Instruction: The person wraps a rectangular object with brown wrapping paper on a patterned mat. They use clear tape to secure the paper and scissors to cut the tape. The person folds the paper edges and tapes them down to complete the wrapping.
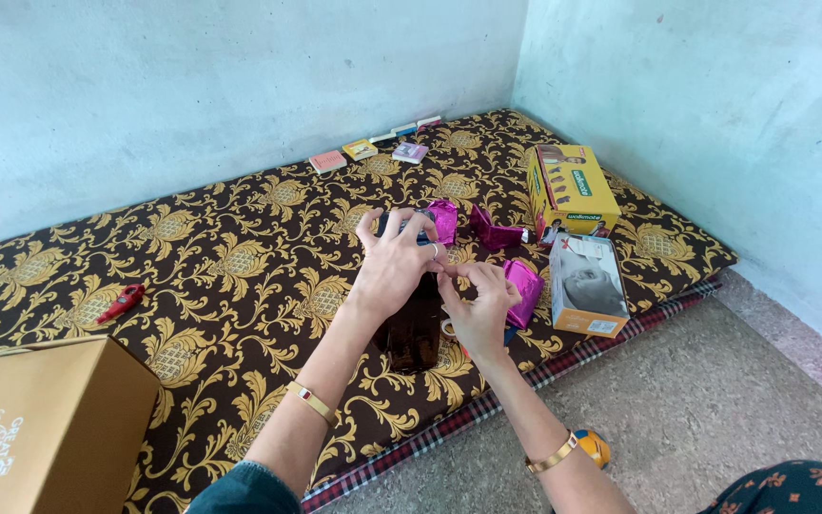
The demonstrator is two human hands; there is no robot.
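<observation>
My left hand (394, 262) presses down on a small dark object wrapped partly in shiny magenta paper (442, 220), fingers spread over it. My right hand (480, 303) is beside it, fingers pinched together near the left hand's fingertips; what it pinches is too small to make out. A dark glossy sheet (414, 333) lies under both hands on the patterned mattress (221, 266). More magenta wrapped pieces sit just right of my hands, one (525, 290) beside the right hand and one (493, 232) further back.
A yellow carton (571, 188) and a white-and-orange box (588, 283) stand at the right. A brown cardboard box (45, 428) is at the near left, a red tool (122, 302) beyond it. Several small boxes (363, 150) line the wall. A roll of tape (592, 447) lies on the floor.
</observation>
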